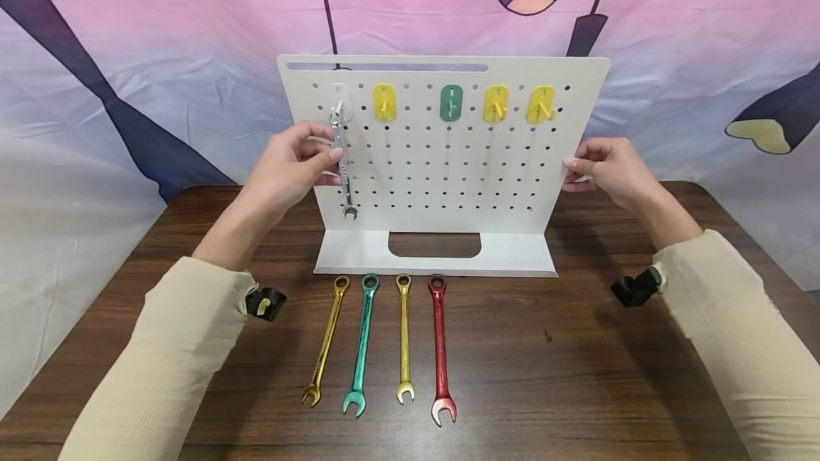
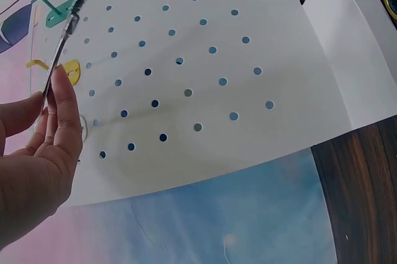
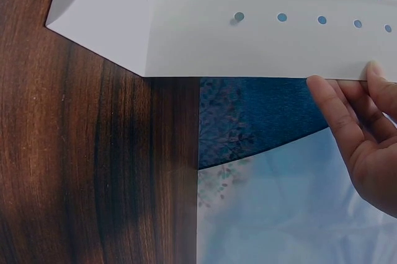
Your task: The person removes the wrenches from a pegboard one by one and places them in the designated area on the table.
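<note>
My left hand [image 1: 291, 162] pinches a silver combination wrench [image 1: 344, 180] between thumb and fingers near the left edge of a white pegboard [image 1: 442, 219]. The wrench hangs upright, its ring end right at the tip of the white hook [image 1: 342, 96] and its open end down. In the left wrist view, thumb and fingertips grip the wrench [image 2: 62, 50] in front of the board. On the far side, my right hand [image 1: 611, 166] holds the board's right edge between thumb and fingers, as the right wrist view also shows at the board's edge [image 3: 260, 69].
Along the board's top row sit a yellow hook [image 1: 384, 103], a green hook [image 1: 451, 103] and two more yellow hooks. Before the base, a gold wrench [image 1: 327, 343], a green wrench [image 1: 362, 343], a yellow wrench [image 1: 404, 336] and a red wrench [image 1: 440, 340] lie on the wooden table [image 1: 544, 375].
</note>
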`<action>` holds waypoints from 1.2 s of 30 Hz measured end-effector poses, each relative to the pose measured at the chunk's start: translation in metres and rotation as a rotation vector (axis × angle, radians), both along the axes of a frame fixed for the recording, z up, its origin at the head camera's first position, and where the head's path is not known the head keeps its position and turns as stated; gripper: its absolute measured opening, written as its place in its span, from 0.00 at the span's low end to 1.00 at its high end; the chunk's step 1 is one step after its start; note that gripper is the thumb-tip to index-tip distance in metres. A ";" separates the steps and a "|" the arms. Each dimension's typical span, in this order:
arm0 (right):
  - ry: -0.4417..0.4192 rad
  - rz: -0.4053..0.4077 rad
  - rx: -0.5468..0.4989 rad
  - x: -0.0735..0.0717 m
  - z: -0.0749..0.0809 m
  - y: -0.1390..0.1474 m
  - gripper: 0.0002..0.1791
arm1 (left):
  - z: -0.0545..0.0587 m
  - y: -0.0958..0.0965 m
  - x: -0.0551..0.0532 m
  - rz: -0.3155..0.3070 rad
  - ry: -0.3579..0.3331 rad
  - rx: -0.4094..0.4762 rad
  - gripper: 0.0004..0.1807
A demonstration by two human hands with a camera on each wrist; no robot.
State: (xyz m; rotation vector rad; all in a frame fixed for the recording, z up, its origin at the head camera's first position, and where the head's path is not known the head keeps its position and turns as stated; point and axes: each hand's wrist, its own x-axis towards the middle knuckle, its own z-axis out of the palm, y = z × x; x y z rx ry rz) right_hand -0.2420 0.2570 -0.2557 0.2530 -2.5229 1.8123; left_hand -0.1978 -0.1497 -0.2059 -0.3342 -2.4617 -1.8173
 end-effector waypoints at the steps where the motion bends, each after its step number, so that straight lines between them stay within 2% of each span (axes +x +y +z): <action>1: -0.001 0.000 -0.001 0.000 0.000 0.000 0.09 | 0.001 0.000 0.000 0.005 -0.001 0.003 0.09; 11: -0.001 0.002 -0.003 0.000 0.001 0.000 0.09 | 0.006 0.002 0.004 0.009 -0.009 0.018 0.11; 23: -0.001 0.008 -0.023 0.000 0.001 -0.001 0.08 | 0.009 0.003 0.005 -0.006 0.022 0.061 0.11; 36: -0.014 0.002 0.000 0.002 0.002 -0.001 0.09 | 0.015 0.003 0.006 -0.003 0.025 0.046 0.10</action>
